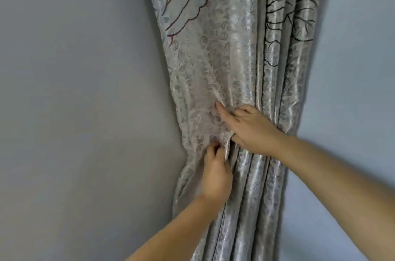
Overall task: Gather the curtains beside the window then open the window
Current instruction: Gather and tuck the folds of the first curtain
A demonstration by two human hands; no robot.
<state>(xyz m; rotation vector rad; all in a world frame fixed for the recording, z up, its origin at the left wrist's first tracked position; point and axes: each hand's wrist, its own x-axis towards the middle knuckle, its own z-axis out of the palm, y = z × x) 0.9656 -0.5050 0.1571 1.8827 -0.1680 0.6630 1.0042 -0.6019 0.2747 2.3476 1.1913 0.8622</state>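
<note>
A shiny silver-grey curtain [224, 57] with dark red and black flower outlines hangs bunched in folds against the wall. It narrows to a waist at mid height. My left hand [217, 175] pinches a small fold or strip of the fabric at that waist. My right hand [250, 128] lies on the curtain just above and to the right, thumb stretched up and left, fingers curled into the folds. No window is in view.
A plain blue-grey wall [74, 100] fills the left side and shows again to the right of the curtain [363, 68]. Both of my forearms come in from the lower right.
</note>
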